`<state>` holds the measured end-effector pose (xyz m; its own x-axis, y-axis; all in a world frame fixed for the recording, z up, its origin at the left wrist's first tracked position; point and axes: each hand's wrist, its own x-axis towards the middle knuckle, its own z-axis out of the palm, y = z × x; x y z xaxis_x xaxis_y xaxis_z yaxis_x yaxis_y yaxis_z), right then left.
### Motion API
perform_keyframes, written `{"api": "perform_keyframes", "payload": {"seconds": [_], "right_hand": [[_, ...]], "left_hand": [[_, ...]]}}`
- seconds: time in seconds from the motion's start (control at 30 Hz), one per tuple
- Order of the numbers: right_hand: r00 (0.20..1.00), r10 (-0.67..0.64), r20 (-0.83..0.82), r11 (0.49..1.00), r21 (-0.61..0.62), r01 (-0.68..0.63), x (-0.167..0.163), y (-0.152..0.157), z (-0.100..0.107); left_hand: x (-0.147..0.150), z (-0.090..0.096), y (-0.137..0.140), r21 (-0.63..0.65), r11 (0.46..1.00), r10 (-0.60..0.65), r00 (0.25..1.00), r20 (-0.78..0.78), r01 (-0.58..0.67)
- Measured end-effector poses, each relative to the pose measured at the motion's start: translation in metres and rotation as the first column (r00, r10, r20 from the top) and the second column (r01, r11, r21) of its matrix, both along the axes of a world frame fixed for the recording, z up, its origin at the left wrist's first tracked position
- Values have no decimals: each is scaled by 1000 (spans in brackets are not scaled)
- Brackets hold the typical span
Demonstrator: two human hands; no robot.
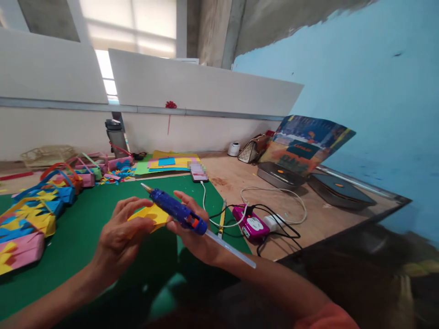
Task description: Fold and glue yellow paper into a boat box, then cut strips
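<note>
- Closest to me, the right forearm slants in from the lower right out of a reddish sleeve (327, 317), running up and leftward to a bent wrist.
- The left forearm climbs from the lower left corner, its wrist lifted so the hand hangs above the green mat (82, 233).
- The right hand (202, 246) has the blue glue gun (169, 204) lying across it, nozzle up and to the left, a clear glue stick (233, 251) poking out behind; the gun hides part of the fingers, so I can't tell how tightly they wrap it.
- The left hand (120, 233) curls around a folded yellow piece (156, 214), pinching it between thumb and fingers, knuckles arched.
- That yellow piece sits between the two hands, held up off the mat, its right end close by the right fingertips; whether those touch it I can't make out.
- Right of the hands lie a yellow cutter (222, 219) and a magenta power strip (250, 224).
- Farther off, a phone (199, 172) rests beside stacked coloured paper (164, 162), with a grey bottle (117, 139) upright near the wall.
</note>
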<state>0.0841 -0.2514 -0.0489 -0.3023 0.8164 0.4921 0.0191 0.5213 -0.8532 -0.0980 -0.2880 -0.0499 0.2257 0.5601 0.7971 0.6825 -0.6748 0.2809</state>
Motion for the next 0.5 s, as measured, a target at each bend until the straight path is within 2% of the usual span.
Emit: {"api": "perform_keyframes", "payload": {"seconds": [0.07,0.13,0.27,0.33,0.5], "right_hand": [[998,-42,37,999,14,42,6,4,12],[981,-142,135,988,74,133,17,12,29],[937,-260,235,963,139,232,47,43,67],[773,-470,426,880,293,374,63,66,80],[660,-556,505,831,370,416,94,114,95]], "left_hand": [[-3,3,0,21,1000,20,1000,21,-21],[-5,6,0,37,999,30,999,43,-32],[-3,10,6,60,998,8,1000,19,-9],[1,12,12,81,997,2,1000,-8,-1],[15,16,33,129,991,-28,996,-80,38]]}}
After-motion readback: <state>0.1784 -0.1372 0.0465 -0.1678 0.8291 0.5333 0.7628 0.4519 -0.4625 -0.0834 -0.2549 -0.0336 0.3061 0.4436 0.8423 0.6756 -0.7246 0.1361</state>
